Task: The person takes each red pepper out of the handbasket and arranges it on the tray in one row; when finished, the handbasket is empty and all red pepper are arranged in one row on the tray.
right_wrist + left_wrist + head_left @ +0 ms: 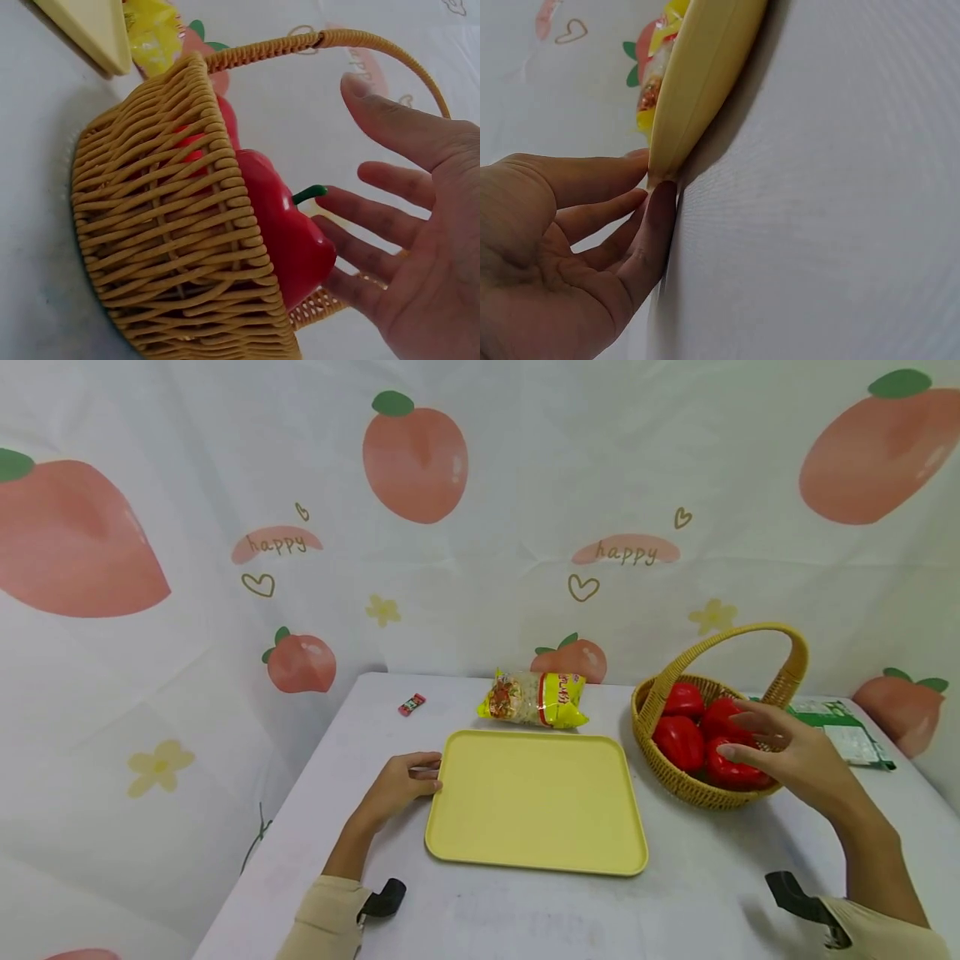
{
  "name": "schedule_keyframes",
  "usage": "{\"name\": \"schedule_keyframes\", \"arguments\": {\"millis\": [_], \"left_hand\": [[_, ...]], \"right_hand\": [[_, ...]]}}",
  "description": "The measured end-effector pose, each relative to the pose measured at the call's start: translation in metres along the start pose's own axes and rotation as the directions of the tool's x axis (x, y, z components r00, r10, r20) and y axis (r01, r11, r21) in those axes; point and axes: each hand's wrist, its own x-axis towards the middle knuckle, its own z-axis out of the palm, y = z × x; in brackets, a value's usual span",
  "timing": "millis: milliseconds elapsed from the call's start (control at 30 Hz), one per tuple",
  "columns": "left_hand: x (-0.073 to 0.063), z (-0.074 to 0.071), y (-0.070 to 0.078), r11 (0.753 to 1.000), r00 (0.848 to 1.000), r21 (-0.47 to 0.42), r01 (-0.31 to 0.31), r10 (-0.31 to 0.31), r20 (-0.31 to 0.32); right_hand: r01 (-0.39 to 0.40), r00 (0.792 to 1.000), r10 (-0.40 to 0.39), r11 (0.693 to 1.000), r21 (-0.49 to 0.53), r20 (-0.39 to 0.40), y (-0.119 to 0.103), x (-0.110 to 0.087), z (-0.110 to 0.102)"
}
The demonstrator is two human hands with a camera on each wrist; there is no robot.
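Note:
A yellow rectangular tray (pixel 536 802) lies on the white table. At its left edge, my left hand (pixel 400 787) pinches the rim, thumb and fingers meeting at the tray's corner side in the left wrist view. My right hand (pixel 802 756) is over the right side of a wicker basket (pixel 693 789), fingers spread and nothing gripped. Several red bell peppers (pixel 678 742) fill the basket. In the right wrist view, the fingers extend beside a bell pepper (pixel 281 232) with a green stem, thumb held well apart.
Behind the tray lies a yellow noodle packet (pixel 534 700). A small red-and-dark packet (pixel 412 704) sits at the back left. To the right of the basket is a green-and-white packet (pixel 843 731). The basket's tall handle (pixel 738 631) arches over the peppers. A printed curtain (pixel 480 593) hangs behind the table.

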Motion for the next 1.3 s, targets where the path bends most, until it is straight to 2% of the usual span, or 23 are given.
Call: {"name": "schedule_keyframes", "arguments": {"millis": [233,800,1067,1300], "left_hand": [[-0.001,0.001,0.002,1.000,1.000,0.007,0.002,-0.002,-0.009],[-0.002,0.004,0.002,0.999,0.998,0.028,0.039,-0.037,-0.050],[-0.002,0.003,0.001,0.999,0.998,0.021,0.034,-0.033,-0.044],[-0.001,0.003,-0.001,1.000,0.999,0.016,0.026,-0.025,-0.036]], "right_hand": [[0.001,1.000,-0.001,1.000,0.021,0.028,0.002,0.000,-0.004],[-0.030,0.989,0.022,0.998,0.056,0.148,0.026,-0.004,-0.020],[-0.041,0.979,0.031,0.998,0.050,0.200,0.027,-0.004,-0.019],[-0.021,0.971,0.001,0.996,0.082,0.239,0.032,-0.003,-0.017]]}}
